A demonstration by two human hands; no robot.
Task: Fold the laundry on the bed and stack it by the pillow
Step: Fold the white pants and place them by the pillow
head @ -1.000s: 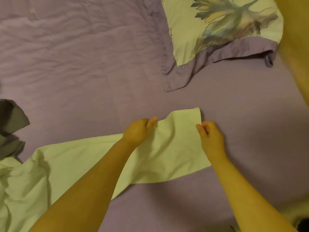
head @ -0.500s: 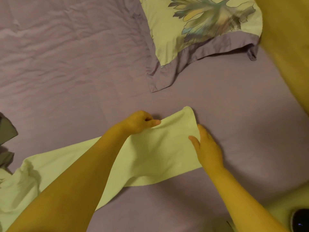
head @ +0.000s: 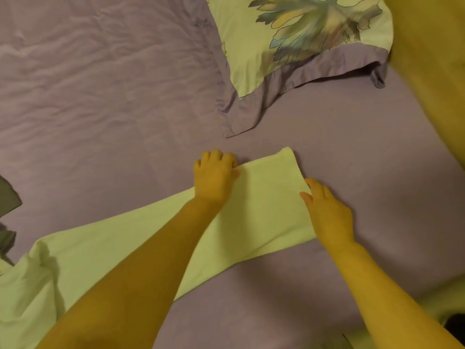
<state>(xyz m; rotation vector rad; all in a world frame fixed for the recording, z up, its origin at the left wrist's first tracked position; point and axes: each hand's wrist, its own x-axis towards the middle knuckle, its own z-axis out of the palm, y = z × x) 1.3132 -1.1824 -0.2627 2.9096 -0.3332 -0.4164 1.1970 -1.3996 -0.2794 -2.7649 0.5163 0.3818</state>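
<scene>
A long pale green cloth (head: 266,212) lies in a strip across the purple bed sheet (head: 352,147), its near-left part bunched up at the frame's lower left. My left hand (head: 215,177) is curled, knuckles up, on the far-left corner of the cloth's flat end. At that end's right edge is my right hand (head: 327,210), with the thumb on top of the cloth and the fingers along the edge. A floral pillow (head: 289,39) with a purple border lies just beyond the cloth's end.
A dark grey garment (head: 7,197) pokes in at the left edge. Something yellow and blurred (head: 437,71) fills the upper right corner. A dark object (head: 456,326) sits at the lower right. The sheet to the far left is wrinkled.
The cloth's end, lifted and wavy before, now lies flat on the sheet. My left hand turned knuckles-up at its corner; my right hand settled along the right edge.
</scene>
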